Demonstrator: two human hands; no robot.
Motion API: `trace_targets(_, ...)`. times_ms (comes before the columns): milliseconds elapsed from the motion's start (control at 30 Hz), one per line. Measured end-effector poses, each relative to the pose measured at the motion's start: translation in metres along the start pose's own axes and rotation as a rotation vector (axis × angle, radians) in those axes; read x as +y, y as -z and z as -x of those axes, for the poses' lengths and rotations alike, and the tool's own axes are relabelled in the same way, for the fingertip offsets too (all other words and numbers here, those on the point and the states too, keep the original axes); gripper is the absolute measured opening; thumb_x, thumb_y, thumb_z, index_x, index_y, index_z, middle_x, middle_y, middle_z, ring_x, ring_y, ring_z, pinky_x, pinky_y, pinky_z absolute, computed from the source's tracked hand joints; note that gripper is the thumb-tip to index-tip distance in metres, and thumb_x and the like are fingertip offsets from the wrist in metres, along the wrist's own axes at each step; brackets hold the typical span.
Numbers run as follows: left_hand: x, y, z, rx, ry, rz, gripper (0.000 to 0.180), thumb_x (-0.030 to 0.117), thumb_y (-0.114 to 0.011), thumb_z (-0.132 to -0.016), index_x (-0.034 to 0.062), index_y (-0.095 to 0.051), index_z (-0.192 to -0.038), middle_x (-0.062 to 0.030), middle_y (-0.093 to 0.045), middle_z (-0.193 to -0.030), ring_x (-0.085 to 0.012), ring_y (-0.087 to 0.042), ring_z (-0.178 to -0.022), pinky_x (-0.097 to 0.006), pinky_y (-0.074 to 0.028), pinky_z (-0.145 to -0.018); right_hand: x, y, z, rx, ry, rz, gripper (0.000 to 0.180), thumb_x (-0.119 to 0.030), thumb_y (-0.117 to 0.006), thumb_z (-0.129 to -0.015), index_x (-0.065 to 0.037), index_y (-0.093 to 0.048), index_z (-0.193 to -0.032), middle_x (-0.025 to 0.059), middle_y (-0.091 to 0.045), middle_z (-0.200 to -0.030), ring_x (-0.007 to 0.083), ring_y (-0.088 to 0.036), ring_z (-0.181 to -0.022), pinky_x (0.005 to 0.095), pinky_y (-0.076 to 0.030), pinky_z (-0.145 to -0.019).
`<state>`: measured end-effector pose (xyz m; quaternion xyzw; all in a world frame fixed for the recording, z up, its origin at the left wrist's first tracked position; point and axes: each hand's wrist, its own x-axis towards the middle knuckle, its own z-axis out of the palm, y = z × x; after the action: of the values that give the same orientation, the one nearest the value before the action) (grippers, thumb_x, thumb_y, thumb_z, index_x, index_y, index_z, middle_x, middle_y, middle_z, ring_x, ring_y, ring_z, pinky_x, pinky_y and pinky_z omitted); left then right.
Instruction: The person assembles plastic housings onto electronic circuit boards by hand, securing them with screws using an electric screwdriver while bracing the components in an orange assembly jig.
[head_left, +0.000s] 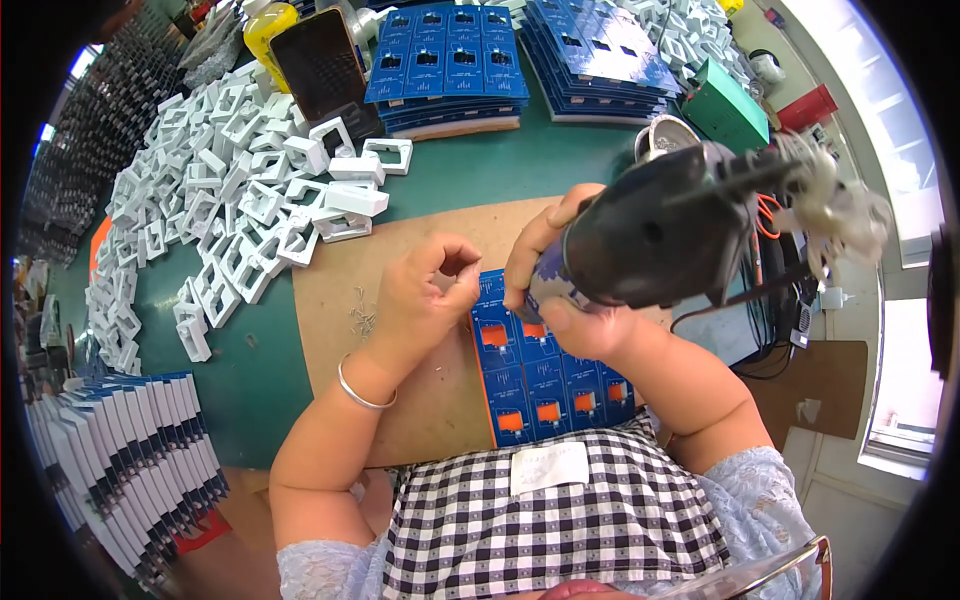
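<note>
My right hand [598, 333] is wrapped round a power screwdriver [655, 230] with a black end and a bluish-purple body, held over a blue circuit board panel [508, 380]. The tool and my hand hide its tip and the panel's far right part. Orange shows through several cutouts in the panel. At the panel's far left edge, my left hand [430, 285] is closed, thumb and forefinger curled together; whatever is between them is too small to make out. Small loose screws [362, 315] lie left of it on a brown board [400, 395].
White plastic frames [240, 170] are heaped at the left. Stacks of blue panels [445, 60] and a dark phone [322, 70] stand at the back. A metal bowl [668, 135] and a green box [728, 100] sit back right. White-edged stacked pieces [130, 440] stand near left.
</note>
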<state>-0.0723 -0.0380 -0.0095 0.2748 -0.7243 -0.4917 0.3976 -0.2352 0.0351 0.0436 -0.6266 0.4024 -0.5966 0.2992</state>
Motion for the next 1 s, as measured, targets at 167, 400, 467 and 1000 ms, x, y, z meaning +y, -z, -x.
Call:
trace_targets(167, 0.016, -0.001, -0.007, -0.044, -0.024, -0.068, 0.013, 0.000, -0.067, -0.082, 0.0019, -0.069, -0.095, -0.0094, -0.069, -0.084, -0.0176, -0.066, -0.073, -0.028, -0.052, -0.066, 0.000, 0.007, 0.000, 0.213, -0.039, -0.360, 0.055, -0.034, -0.070, -0.084, -0.011, -0.037, -0.122, 0.0127, -0.058, -0.083, 0.0217, -0.061, -0.067, 0.0326, -0.052, -0.060)
trace_targets(400, 0.023, -0.020, -0.009, -0.326, 0.011, -0.193, 0.015, 0.000, -0.070, -0.078, 0.0049, -0.070, -0.092, -0.0054, -0.069, -0.086, -0.0179, -0.065, -0.079, -0.029, -0.050, -0.074, -0.004, 0.064, 0.012, 0.588, 0.055, -0.643, 0.043, -0.035, -0.058, -0.088, -0.014, -0.040, -0.121, 0.0097, -0.055, -0.084, 0.0246, -0.061, -0.068, 0.0406, -0.051, -0.067)
trace_targets(467, 0.024, -0.027, -0.010, -0.349, -0.113, -0.325, 0.015, 0.002, -0.072, -0.075, 0.0080, -0.071, -0.089, -0.0035, -0.068, -0.087, -0.0186, -0.063, -0.083, -0.031, -0.047, -0.078, -0.019, 0.076, 0.016, 0.568, 0.114, -0.555, 0.051, -0.041, -0.059, -0.087, -0.015, -0.037, -0.125, 0.0090, -0.054, -0.084, 0.0241, -0.060, -0.068, 0.0399, -0.051, -0.067)
trace_targets(1000, 0.019, -0.048, -0.003, -0.365, -0.181, -0.537, 0.016, 0.010, -0.077, -0.068, 0.0139, -0.069, -0.081, 0.0014, -0.061, -0.093, -0.0231, -0.052, -0.096, -0.038, -0.036, -0.088, -0.030, 0.063, 0.029, 0.363, 0.004, -0.381, 0.062, -0.040, -0.066, -0.086, -0.014, -0.031, -0.129, 0.0081, -0.053, -0.087, 0.0240, -0.061, -0.072, 0.0393, -0.051, -0.069)
